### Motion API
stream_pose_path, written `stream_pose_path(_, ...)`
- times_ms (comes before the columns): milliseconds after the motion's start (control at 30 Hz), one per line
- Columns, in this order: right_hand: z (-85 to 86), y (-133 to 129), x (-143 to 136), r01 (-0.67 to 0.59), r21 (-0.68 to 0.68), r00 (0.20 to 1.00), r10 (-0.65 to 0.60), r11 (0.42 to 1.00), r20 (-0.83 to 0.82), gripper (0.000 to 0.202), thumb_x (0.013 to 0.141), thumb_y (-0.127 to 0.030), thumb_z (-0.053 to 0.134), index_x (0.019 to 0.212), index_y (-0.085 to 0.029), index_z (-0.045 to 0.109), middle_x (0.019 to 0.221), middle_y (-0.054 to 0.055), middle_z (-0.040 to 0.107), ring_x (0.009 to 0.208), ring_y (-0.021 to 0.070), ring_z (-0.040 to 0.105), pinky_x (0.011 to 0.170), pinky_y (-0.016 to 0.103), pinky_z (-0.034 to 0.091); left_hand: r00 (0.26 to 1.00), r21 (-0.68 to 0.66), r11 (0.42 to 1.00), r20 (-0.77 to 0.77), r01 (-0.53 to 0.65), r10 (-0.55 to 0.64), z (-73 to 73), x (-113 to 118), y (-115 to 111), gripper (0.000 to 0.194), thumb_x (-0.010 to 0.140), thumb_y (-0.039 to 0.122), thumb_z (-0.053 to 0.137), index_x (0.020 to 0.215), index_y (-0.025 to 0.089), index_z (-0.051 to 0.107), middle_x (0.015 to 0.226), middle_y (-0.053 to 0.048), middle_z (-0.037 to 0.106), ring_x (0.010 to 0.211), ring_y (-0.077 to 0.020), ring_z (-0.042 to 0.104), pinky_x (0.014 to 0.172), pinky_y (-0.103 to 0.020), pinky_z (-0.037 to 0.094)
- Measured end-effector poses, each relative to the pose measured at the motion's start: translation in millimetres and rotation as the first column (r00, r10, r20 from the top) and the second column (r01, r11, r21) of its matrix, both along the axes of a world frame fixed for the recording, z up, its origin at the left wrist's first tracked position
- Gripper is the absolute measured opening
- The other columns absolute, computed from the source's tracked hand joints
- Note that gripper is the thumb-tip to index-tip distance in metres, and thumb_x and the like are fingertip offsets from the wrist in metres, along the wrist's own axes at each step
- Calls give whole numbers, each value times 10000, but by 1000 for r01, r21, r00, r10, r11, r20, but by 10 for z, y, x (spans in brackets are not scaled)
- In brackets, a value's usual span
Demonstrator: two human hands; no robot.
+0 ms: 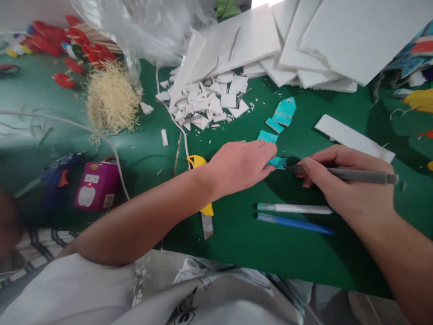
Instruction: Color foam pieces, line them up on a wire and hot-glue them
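My left hand (241,164) is closed on a small turquoise piece (279,163), pressing it on the green table. Beside it my right hand (341,180) grips a grey pen (358,175), its tip at the right edge of that piece. More turquoise pieces (284,112) lie just above my left hand. Below the hands rest a white pen (294,208) and a blue pen (294,223), side by side. A yellow cutter (207,219) with its blade out lies partly under my left forearm.
White foam scraps (211,101) and stacked foam sheets (324,45) cover the back. A foam strip (353,137) lies at right. On the left are a purple power adapter (97,186), shredded straw (111,99), a white cable and red pieces (50,38).
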State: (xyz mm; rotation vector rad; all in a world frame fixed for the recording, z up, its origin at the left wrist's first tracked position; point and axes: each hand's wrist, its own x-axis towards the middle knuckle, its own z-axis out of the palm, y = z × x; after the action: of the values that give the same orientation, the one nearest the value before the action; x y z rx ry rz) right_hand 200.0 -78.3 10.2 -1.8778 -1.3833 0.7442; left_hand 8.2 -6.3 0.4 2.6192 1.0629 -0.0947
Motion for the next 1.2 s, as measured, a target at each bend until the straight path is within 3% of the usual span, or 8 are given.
stream_pose_path(133, -87, 37, 40, 47, 73, 998, -44, 996, -44, 156, 810, -370, 799, 703, -270, 746, 602, 6, 706, 517, 172, 646, 486, 295, 494, 1000, -19, 1000, -8, -4, 4, 19, -2, 0, 250, 1072, 408, 556, 1113, 199, 686, 928, 1, 730, 827, -167, 698, 621, -295, 362)
stream_pose_path(300, -159, 64, 81, 17, 125, 999, -13, 992, -34, 163, 812, -394, 803, 728, -262, 758, 581, -2, 697, 492, 170, 644, 451, 284, 478, 1000, -24, 1000, -5, -6, 6, 34, 9, -7, 252, 1071, 409, 558, 1109, 196, 687, 935, -3, 728, 828, -171, 698, 625, -295, 361)
stream_pose_path(733, -96, 106, 31, 62, 68, 996, -57, 996, -72, 134, 794, -356, 801, 733, -249, 748, 581, -2, 711, 521, 187, 685, 501, 297, 542, 1000, -28, 1000, 6, -9, 9, 21, 6, -5, 235, 1068, 401, 561, 1072, 198, 680, 916, 5, 722, 830, -154, 693, 612, -288, 351)
stream_pose_path(967, -129, 121, 24, 56, 92, 996, -49, 994, -77, 154, 780, -375, 812, 730, -241, 756, 575, -5, 712, 503, 170, 684, 465, 262, 527, 1000, -10, 1000, 16, -5, 5, 11, -7, 2, 225, 1069, 389, 556, 1071, 199, 677, 974, -5, 742, 877, -159, 706, 624, -291, 356)
stream_pose_path(1200, -49, 149, -25, 42, 21, 994, -40, 999, -100, 117, 749, -304, 794, 667, -256, 726, 555, -5, 696, 483, 161, 665, 465, 263, 508, 1000, -21, 1000, 16, -8, 9, 11, 9, 2, 230, 1070, 390, 555, 1069, 197, 680, 955, -4, 737, 865, -158, 703, 615, -291, 347)
